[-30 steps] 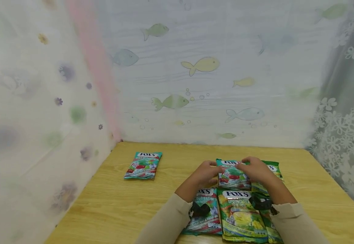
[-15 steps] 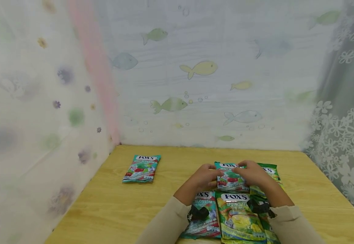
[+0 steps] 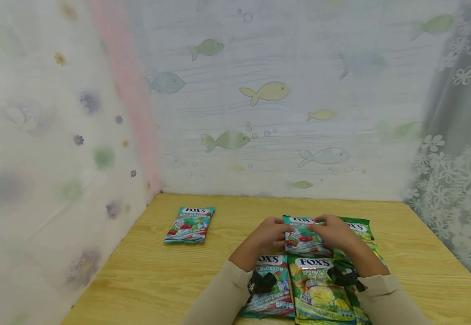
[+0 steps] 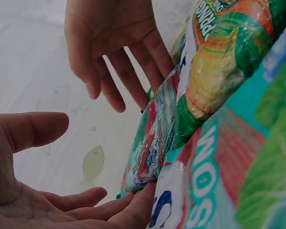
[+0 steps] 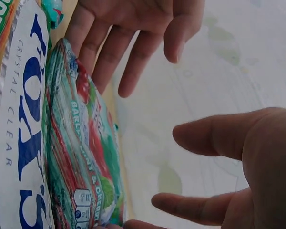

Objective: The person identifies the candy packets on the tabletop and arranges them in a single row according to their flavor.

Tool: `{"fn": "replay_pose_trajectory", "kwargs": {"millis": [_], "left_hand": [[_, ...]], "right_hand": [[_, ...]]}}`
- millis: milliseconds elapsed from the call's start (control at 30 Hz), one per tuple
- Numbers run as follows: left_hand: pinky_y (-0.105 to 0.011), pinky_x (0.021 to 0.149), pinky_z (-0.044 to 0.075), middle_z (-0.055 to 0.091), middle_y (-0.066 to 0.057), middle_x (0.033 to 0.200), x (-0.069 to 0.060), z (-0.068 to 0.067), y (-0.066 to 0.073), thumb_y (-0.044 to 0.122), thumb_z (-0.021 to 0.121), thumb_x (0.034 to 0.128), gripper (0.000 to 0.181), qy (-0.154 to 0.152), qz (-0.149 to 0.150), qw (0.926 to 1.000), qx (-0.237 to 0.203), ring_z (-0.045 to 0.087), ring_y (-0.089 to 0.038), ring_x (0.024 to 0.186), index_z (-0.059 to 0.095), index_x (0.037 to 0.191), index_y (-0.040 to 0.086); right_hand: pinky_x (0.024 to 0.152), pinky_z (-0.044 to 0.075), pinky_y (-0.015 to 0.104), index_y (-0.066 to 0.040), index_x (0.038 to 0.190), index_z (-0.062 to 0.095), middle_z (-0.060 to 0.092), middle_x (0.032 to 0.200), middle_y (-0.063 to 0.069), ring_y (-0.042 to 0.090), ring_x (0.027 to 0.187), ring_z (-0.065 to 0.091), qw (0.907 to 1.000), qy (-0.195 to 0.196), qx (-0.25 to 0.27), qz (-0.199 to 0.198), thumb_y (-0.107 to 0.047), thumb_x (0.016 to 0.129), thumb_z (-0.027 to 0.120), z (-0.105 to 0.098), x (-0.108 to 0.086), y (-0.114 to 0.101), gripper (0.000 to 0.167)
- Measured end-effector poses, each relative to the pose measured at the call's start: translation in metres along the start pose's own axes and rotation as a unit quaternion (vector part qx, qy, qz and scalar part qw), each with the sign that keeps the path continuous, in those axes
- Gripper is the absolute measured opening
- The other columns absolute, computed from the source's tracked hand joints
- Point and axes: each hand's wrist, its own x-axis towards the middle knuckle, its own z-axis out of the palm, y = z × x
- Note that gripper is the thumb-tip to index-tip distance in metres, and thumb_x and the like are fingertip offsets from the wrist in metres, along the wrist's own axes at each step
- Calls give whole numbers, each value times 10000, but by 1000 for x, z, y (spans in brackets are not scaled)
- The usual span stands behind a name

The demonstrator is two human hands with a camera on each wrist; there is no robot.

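Observation:
A teal Fox's Mint Blossom packet (image 3: 303,239) lies flat between both hands, behind a green-yellow Spring Tea packet (image 3: 320,289). The left hand (image 3: 269,235) touches its left side, thumb raised and fingers extended; in the left wrist view that hand (image 4: 43,181) has its fingertips against the packet (image 4: 155,138). At the packet's right side is the right hand (image 3: 334,232), its fingers loosely extended. In the right wrist view the right hand (image 5: 248,167) has its thumb clear of the packet (image 5: 86,143), lower fingertips at its edge.
Another Mint Blossom packet (image 3: 190,225) lies alone at the back left of the wooden table (image 3: 158,271). A Mint Blossom packet (image 3: 270,293) sits under the left wrist. A green packet (image 3: 361,230) is partly behind the right hand. Printed curtains stand behind and beside the table.
The packet between the hands has shifted slightly left along with both hands. The head view has tilted a little, and the other packets keep their places.

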Motion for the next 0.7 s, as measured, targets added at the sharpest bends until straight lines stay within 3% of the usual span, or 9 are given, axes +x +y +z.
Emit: {"fn": "replay_pose_trajectory", "kwargs": {"millis": [200, 300, 500, 700], "left_hand": [[-460, 974, 593, 598, -166, 1370, 1, -1, 1, 282, 776, 942, 663, 111, 12, 9999, 55, 630, -306, 1237, 497, 1455, -31], [-458, 961, 599, 614, -159, 1343, 2, 0, 1, 279, 781, 936, 644, 152, 22, 9998, 104, 646, -300, 1203, 516, 1434, -32], [-470, 963, 596, 618, -162, 1320, 3, 1, 1, 266, 779, 937, 672, 180, 66, 9998, 84, 666, -286, 1141, 492, 1457, -48], [-467, 988, 584, 618, -154, 1320, 4, -1, 0, 301, 762, 955, 686, 83, 173, 9997, 138, 666, -275, 1158, 477, 1468, -55]], "right_hand": [[818, 573, 506, 125, 1467, 460, 529, 1410, 371, 458, 1159, 623, 9981, 204, -577, 50, -386, 1045, 574, -4, -1, -2, 672], [835, 563, 537, 143, 1450, 463, 531, 1396, 376, 467, 1148, 621, 9980, 131, -618, 28, -383, 1047, 571, -6, -2, -2, 672], [792, 558, 472, 143, 1444, 465, 537, 1385, 362, 358, 1058, 645, 9993, -24, -353, 98, -377, 1051, 576, -5, 0, 1, 662], [813, 560, 502, 129, 1443, 477, 521, 1408, 364, 371, 1075, 642, 9992, 23, -375, 139, -399, 1047, 576, -5, 3, 3, 667]]}}
